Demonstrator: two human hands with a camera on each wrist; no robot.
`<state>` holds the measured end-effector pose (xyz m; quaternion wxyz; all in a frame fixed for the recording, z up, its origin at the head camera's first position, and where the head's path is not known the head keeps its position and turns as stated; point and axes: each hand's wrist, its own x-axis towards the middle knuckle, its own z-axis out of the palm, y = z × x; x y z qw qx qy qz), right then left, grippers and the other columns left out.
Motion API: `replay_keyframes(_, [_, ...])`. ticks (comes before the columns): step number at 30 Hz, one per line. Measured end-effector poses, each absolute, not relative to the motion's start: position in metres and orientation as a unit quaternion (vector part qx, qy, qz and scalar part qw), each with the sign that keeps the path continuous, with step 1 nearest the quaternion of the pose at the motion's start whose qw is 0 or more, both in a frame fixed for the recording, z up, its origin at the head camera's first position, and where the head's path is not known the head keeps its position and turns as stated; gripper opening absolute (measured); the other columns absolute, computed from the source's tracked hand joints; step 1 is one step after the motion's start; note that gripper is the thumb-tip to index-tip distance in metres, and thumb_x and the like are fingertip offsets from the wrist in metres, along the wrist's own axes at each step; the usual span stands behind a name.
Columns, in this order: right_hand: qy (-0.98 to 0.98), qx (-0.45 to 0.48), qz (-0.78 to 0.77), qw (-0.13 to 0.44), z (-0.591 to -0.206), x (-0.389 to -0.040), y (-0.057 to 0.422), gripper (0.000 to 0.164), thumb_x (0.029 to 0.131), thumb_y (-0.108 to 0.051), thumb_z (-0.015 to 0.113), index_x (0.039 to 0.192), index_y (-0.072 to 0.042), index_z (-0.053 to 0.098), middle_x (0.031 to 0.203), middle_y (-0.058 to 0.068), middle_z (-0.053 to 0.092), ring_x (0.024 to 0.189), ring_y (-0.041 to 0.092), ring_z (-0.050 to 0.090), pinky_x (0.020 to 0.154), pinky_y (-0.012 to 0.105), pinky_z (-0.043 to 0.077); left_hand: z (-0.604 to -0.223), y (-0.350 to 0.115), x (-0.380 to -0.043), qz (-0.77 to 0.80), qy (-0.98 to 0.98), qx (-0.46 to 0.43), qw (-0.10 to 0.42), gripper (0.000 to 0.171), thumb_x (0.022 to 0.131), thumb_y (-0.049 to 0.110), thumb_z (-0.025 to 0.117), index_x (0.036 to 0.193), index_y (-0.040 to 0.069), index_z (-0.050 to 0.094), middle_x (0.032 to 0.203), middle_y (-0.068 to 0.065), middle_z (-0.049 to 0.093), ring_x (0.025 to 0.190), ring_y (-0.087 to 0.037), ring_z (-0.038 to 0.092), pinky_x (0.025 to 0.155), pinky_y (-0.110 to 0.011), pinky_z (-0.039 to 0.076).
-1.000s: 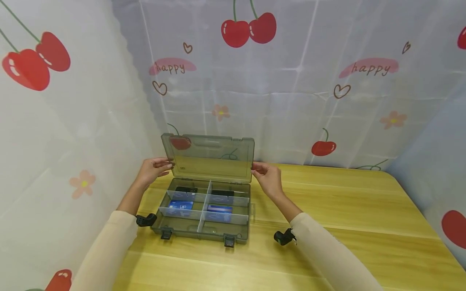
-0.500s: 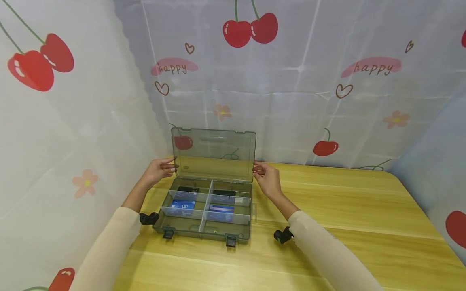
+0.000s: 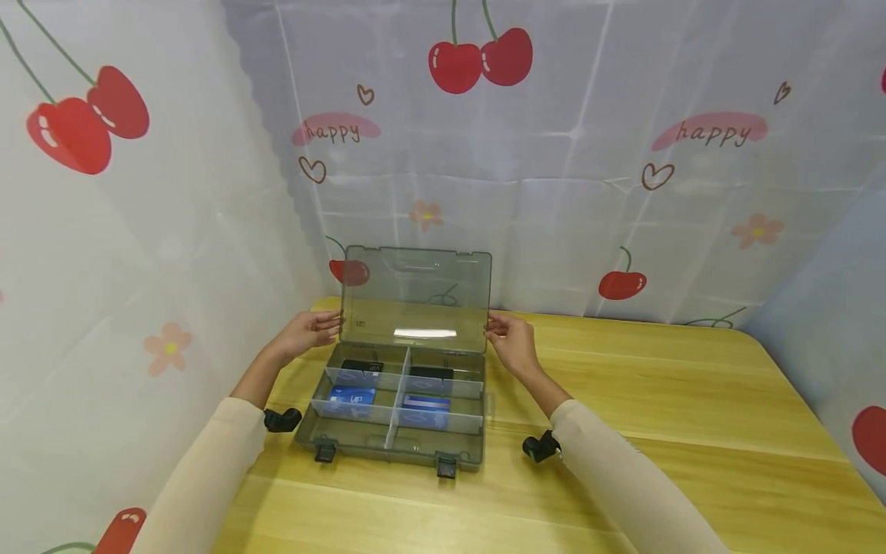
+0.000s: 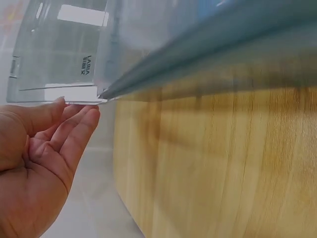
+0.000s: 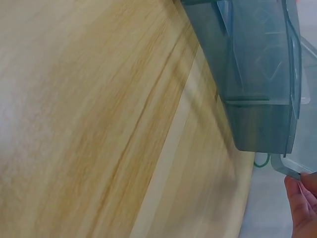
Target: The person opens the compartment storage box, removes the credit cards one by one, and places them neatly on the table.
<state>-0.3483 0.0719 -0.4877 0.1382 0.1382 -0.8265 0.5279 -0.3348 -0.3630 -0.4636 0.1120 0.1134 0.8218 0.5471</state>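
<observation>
A translucent grey-green plastic storage box point(image 3: 394, 454) sits on the table with its hinged lid point(image 3: 415, 288) standing up at the back. My left hand point(image 3: 309, 333) is at the lid's left edge; in the left wrist view its thumb and fingertips meet that edge close to the hinge corner. On the opposite side my right hand point(image 3: 514, 344) pinches the lid's right edge between thumb and fingers. Clear dividers split the box into several compartments. A blue card marked VIP point(image 3: 353, 395) and a blue striped card point(image 3: 426, 408) lie in the middle row, with black cards point(image 3: 363, 366) behind them.
Two dark latches point(image 3: 446, 466) hang at the box's front. The wooden table point(image 3: 657, 400) extends to the right and front. Behind and beside it hang white sheets point(image 3: 554, 200) printed with cherries. A black wrist camera point(image 3: 282, 420) sits on each forearm.
The lid has swung farther back, with both hands staying at its side edges. A bright reflection now shows low on the lid. The whole view has shifted slightly.
</observation>
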Motion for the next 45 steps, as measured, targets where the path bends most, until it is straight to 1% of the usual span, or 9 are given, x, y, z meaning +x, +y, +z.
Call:
replay_keyframes(5, [-0.825,0.132,0.533,0.130,-0.491,-0.349,0.074,0.034,0.085,0.015,0.069,0.119,0.017,0.067,0.095,0.023,0.075,0.086,0.032,0.074,0.073,0.030,0.061,-0.466,-0.361,-0.333,0.544,0.820,0.119,0.132,0.057,0.103,-0.010,0.045,0.156,-0.010,0.024,0.157,-0.033,0.029,0.143,-0.046,0.034,0.108,-0.048,0.041])
replay_keyframes(10, [-0.829,0.124,0.535,0.106,-0.493,-0.351,0.076,0.034,0.086,0.012,0.071,0.120,0.015,0.068,0.097,0.024,0.074,0.089,0.036,0.073,0.076,0.031,0.061,-0.471,-0.360,-0.335,0.544,0.818,0.116,0.149,0.058,0.104,-0.008,0.044,0.157,-0.011,0.020,0.159,-0.033,0.025,0.146,-0.044,0.030,0.109,-0.044,0.041])
replay_keyframes(17, [-0.835,0.097,0.537,0.076,-0.495,-0.353,0.078,0.031,0.087,0.009,0.073,0.118,0.012,0.070,0.099,0.025,0.074,0.092,0.035,0.073,0.074,0.026,0.059,-0.471,-0.358,-0.336,0.558,0.805,0.118,0.167,0.052,0.108,-0.005,0.036,0.156,-0.013,0.017,0.160,-0.035,0.020,0.147,-0.047,0.023,0.113,-0.049,0.033])
replay_keyframes(20, [-0.835,0.088,0.540,0.060,-0.496,-0.352,0.080,0.031,0.088,0.009,0.072,0.118,0.012,0.070,0.100,0.025,0.074,0.094,0.035,0.072,0.075,0.026,0.059,-0.470,-0.356,-0.335,0.552,0.805,0.127,0.174,0.052,0.108,-0.004,0.035,0.155,-0.015,0.015,0.159,-0.037,0.017,0.147,-0.049,0.020,0.114,-0.052,0.031])
replay_keyframes(22, [-0.832,0.081,0.547,0.045,-0.497,-0.352,0.081,0.030,0.088,0.009,0.072,0.118,0.013,0.070,0.101,0.025,0.074,0.095,0.034,0.072,0.076,0.026,0.060,-0.470,-0.355,-0.334,0.554,0.803,0.121,0.182,0.052,0.108,-0.004,0.035,0.155,-0.015,0.015,0.160,-0.036,0.016,0.148,-0.048,0.019,0.115,-0.052,0.030])
replay_keyframes(29, [-0.815,0.059,0.576,-0.003,-0.497,-0.349,0.084,0.030,0.091,0.009,0.068,0.121,0.015,0.067,0.109,0.029,0.070,0.100,0.036,0.072,0.080,0.032,0.060,-0.471,-0.353,-0.332,0.546,0.803,0.112,0.209,0.052,0.109,-0.002,0.031,0.156,-0.014,0.012,0.162,-0.035,0.011,0.150,-0.047,0.013,0.117,-0.055,0.024])
replay_keyframes(35, [-0.810,0.041,0.584,-0.029,-0.501,-0.351,0.084,0.028,0.093,0.008,0.067,0.120,0.014,0.068,0.119,0.031,0.067,0.100,0.034,0.072,0.078,0.028,0.060,-0.472,-0.355,-0.332,0.545,0.800,0.105,0.227,0.051,0.110,-0.002,0.029,0.156,-0.015,0.012,0.162,-0.035,0.009,0.150,-0.047,0.011,0.117,-0.056,0.023])
replay_keyframes(45, [-0.802,0.026,0.594,-0.048,-0.504,-0.351,0.083,0.027,0.093,0.009,0.066,0.118,0.017,0.067,0.116,0.031,0.068,0.096,0.031,0.074,0.076,0.027,0.060,-0.473,-0.359,-0.334,0.539,0.795,0.117,0.253,0.051,0.110,0.000,0.027,0.155,-0.015,0.009,0.162,-0.036,0.002,0.150,-0.048,0.005,0.118,-0.056,0.021])
